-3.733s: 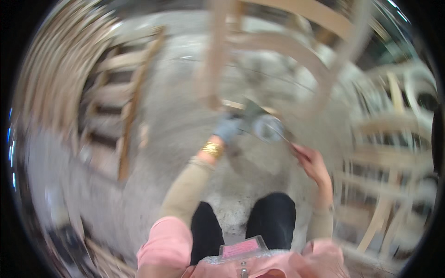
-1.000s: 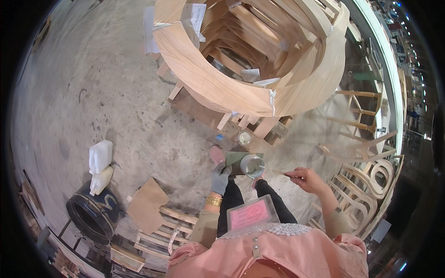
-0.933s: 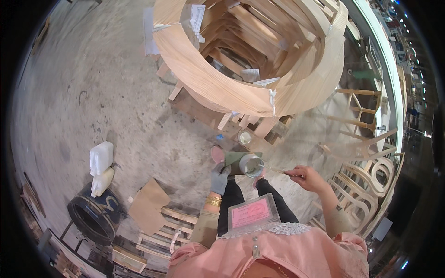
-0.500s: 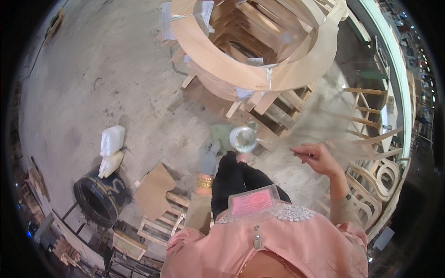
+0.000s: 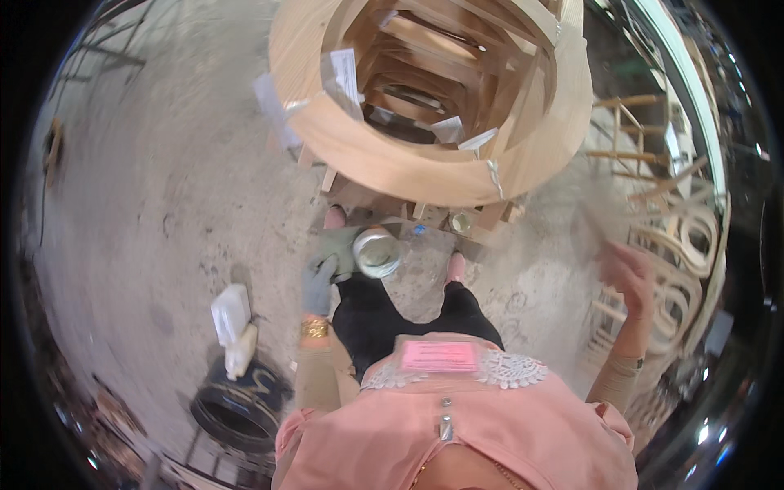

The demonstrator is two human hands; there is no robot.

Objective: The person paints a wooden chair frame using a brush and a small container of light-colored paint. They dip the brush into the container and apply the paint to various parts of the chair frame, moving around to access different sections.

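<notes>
My left hand, in a grey glove, is closed on a grey-green cloth above my left leg. Against the cloth's right side is a round white container with something pale inside; whether my fingers bear it too is hidden. Out to the right, my bare right hand is raised and smeared by motion. A faint blurred shape extends up from its fingers; I cannot make out what it is. Ahead stands a stack of wooden ring-shaped frames, with white paper slips tucked between the pieces.
A dark drum is at the lower left, with white plastic jugs by its rim. Curved wooden parts and a wooden stool-like frame line the right. A small cup sits below the stack.
The stack now appears nearer and more central. My left hand has moved left with the cloth and container. My right hand has swung further out to the right.
</notes>
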